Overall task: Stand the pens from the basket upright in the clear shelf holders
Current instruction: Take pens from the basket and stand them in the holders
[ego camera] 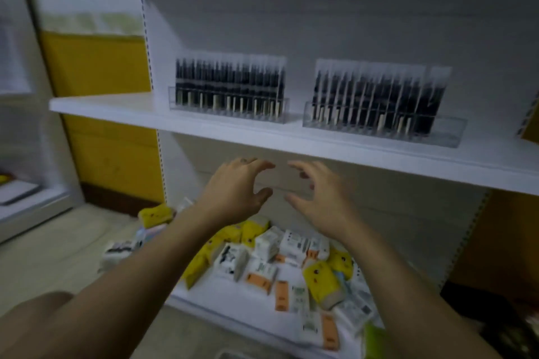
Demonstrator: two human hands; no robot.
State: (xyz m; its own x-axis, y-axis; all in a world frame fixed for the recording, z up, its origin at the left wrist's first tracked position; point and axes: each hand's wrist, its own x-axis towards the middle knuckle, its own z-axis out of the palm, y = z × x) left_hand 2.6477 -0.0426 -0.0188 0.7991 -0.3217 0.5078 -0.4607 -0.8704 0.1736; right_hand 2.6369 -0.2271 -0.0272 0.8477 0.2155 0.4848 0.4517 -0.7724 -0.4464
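Head view, frame is motion-blurred. At 9 o'clock, a yellow panel (96,67) stands behind the shelf upright. The white upper shelf (116,105) runs from 9 o'clock across to 3 o'clock.

The left clear holder (227,114) sits on the upper shelf at about 11 o'clock from the hands. It is packed with dark pens (229,81) standing upright in a row. The right clear holder (450,137) is on the same shelf at about 1 o'clock from the hands, just beside the first but apart from it. It also holds upright dark pens, and its right end shows bare clear plastic. Individual pens are too blurred to count.

The left hand (239,186) is at frame centre, raised below the shelf's front edge. It is released: fingers spread and loosely curved, thumb well apart from the fingers. It grasps nothing and touches nothing. The right hand (318,195) is just beside it at its 3 o'clock, mirrored, palm facing the left hand. Its fingers are also spread and curved, and it is empty with no contact. There is a small gap between the two hands' fingertips. Neither hand reaches the holders, and no pen is in either hand.

At 6 o'clock under the forearms, the white lower shelf (233,297) carries a loose heap of small packets (262,259) in yellow, white and orange. Their labels are unreadable.
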